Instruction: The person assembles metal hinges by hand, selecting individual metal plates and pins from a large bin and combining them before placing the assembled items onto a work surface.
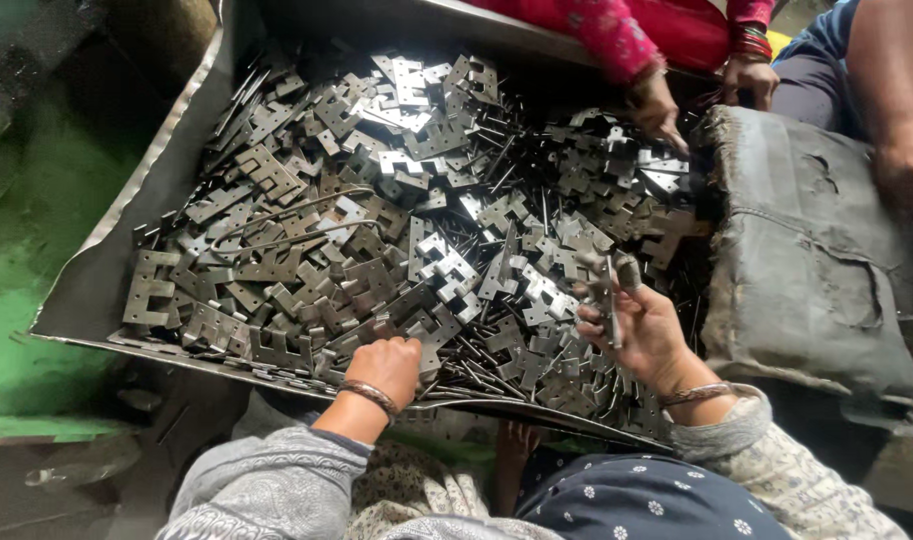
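A big metal tray [97,290] holds a heap of hinge plates [397,200], and its far end is cut off. My left hand [385,368] is curled shut on plates near me. My right hand [637,325] grips a small hinge piece [609,290], partly hidden by fingers.

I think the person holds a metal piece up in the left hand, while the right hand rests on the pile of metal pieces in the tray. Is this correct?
Not quite: the hands are swapped. In the head view the right hand holds the metal piece up, and the left hand rests on the pile of metal pieces in the tray.
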